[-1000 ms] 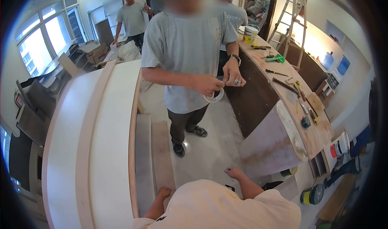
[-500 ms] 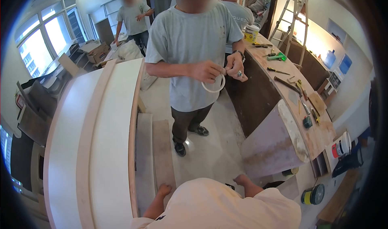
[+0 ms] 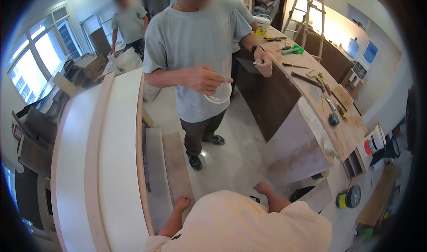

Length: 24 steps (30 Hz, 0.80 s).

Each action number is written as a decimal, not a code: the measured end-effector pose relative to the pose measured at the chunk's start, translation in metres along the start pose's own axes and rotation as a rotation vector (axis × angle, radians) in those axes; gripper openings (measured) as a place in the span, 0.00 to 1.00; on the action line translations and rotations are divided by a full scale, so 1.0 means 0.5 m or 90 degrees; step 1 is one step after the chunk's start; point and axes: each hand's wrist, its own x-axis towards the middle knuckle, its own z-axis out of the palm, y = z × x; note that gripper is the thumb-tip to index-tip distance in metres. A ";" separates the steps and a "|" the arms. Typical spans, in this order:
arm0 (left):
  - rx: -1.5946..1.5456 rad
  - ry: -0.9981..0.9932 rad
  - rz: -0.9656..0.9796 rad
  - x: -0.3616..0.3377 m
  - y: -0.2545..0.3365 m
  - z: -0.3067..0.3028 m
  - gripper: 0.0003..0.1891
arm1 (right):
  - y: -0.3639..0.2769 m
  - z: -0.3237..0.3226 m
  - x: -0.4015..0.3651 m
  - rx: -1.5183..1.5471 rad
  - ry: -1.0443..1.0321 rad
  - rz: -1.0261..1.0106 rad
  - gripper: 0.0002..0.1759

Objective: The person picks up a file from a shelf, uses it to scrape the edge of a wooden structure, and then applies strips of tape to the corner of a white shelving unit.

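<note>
My left hand [image 3: 183, 203] hangs low beside the cream shirt [image 3: 249, 223] on my body, its fingers curled into a loose fist. It overlaps the end of a brown board [image 3: 177, 156] on the floor in this view. My right hand [image 3: 262, 188] is held out low on the other side, fingers curled in, with nothing visible in it. A small dark item [image 3: 254, 199] shows just below that hand. Facing me, a person in a grey shirt [image 3: 195, 52] holds a white ring-shaped roll [image 3: 219, 96] in one hand; the other hand is raised beside the workbench.
On the left stands a large white panel [image 3: 120, 150] with wood strips. A curved workbench [image 3: 307, 78] on the right carries a hammer [image 3: 307, 80], a green tool [image 3: 292, 50] and other hand tools. Buckets [image 3: 348, 197], a ladder [image 3: 307, 21] and another person [image 3: 129, 25] are around.
The person opposite has parted their hands; one keeps the white roll while the other moves toward the bench. My view has shifted slightly, and my right hand sits a little higher.
</note>
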 end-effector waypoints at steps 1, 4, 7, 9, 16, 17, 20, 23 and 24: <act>-0.005 0.008 0.009 0.003 0.004 0.000 0.14 | -0.017 -0.026 -0.004 0.120 0.019 0.065 0.20; -0.042 -0.044 -0.032 -0.033 0.089 -0.033 0.13 | -0.069 -0.114 0.009 0.327 0.119 0.120 0.24; -0.073 -0.072 -0.044 -0.046 0.120 -0.040 0.12 | -0.168 -0.285 0.001 0.404 0.205 0.108 0.23; -0.089 -0.064 -0.023 -0.052 0.119 -0.038 0.12 | -0.214 -0.368 0.009 0.472 0.290 0.034 0.21; 0.073 -0.041 0.055 -0.060 0.087 -0.039 0.12 | -0.320 -0.550 -0.002 0.744 0.503 -0.105 0.16; 0.022 -0.036 0.011 -0.060 0.072 -0.030 0.12 | -0.323 -0.563 0.005 0.787 0.513 -0.141 0.17; -0.088 -0.030 -0.094 -0.079 0.031 -0.014 0.12 | -0.335 -0.600 0.011 0.885 0.516 -0.223 0.22; -0.018 -0.042 -0.067 -0.078 -0.009 -0.008 0.12 | -0.361 -0.653 -0.019 0.912 0.519 -0.237 0.31; 0.053 -0.035 -0.013 -0.063 -0.049 0.004 0.12 | -0.370 -0.670 -0.024 0.921 0.519 -0.243 0.33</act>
